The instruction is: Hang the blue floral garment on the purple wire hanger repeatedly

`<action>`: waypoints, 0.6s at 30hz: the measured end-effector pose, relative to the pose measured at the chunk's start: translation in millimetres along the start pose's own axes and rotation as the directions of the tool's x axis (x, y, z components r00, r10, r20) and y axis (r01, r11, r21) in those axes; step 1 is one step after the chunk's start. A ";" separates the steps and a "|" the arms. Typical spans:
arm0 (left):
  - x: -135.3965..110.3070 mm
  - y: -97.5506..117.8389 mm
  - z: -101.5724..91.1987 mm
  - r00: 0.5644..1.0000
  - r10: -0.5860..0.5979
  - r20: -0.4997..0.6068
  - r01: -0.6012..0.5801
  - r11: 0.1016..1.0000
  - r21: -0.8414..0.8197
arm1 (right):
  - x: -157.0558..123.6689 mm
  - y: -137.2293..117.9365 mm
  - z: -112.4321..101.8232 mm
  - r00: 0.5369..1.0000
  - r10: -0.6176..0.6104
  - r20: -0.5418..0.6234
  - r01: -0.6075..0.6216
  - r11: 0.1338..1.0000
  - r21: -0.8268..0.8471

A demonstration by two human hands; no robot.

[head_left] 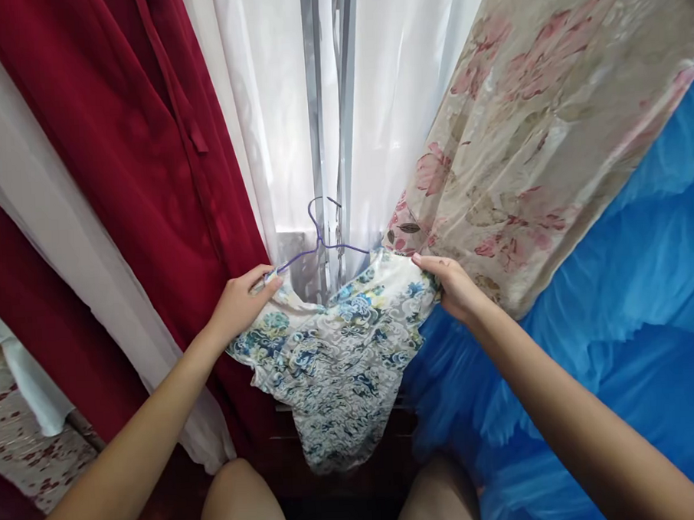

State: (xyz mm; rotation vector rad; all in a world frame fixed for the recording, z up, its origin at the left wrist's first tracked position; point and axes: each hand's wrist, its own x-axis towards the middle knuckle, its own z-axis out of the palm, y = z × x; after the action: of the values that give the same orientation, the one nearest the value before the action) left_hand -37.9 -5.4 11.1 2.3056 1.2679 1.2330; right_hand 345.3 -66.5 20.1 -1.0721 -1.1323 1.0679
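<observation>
Up front, both hands, left hand point(242, 303) and right hand point(448, 282), grip the floral garment point(339, 352) on a purple hanger point(323, 242).

A garment point(339, 352) on a hanger point(323, 242) is hanging at frame centre, hands point(242, 303) gripping each shoulder; curtains point(146, 146) are hanging left, behind and right.

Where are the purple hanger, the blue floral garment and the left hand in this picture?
purple hanger point(321, 232): head view, on the twisted neck below its hook.
blue floral garment point(339, 352): head view, on the middle of the cloth.
left hand point(241, 303): head view, on the back of the hand, which grips the garment's shoulder.
</observation>
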 end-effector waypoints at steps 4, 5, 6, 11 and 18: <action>11.4 -14.2 5.4 0.975 -0.092 -0.201 0.115 0.988 0.105 | -31.9 -28.3 50.7 0.958 -0.117 0.262 0.128 0.991 -0.026; 10.4 -19.1 9.0 0.957 -0.152 -0.246 0.163 0.986 0.026 | -46.7 -30.8 62.4 0.893 -0.149 0.424 0.197 0.978 -0.071; 7.7 -22.4 13.5 0.937 -0.221 -0.271 0.204 0.975 -0.090 | -61.7 -30.9 72.4 0.787 -0.146 0.600 0.275 0.953 -0.128; -18.8 7.8 46.7 0.944 -0.323 -0.063 0.231 0.786 -0.573 | -89.9 4.5 91.0 0.643 -0.252 0.723 0.634 0.705 -0.318; -34.9 88.5 79.5 0.931 0.020 0.366 0.333 0.365 -0.869 | -73.8 71.4 61.3 0.903 -0.015 0.429 0.175 0.926 -0.336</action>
State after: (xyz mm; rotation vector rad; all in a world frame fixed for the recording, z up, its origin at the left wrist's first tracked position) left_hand 65.2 -71.2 -8.8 1.3645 0.3983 1.0145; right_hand 270.1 -122.0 -54.6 -1.0836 -1.7732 1.0594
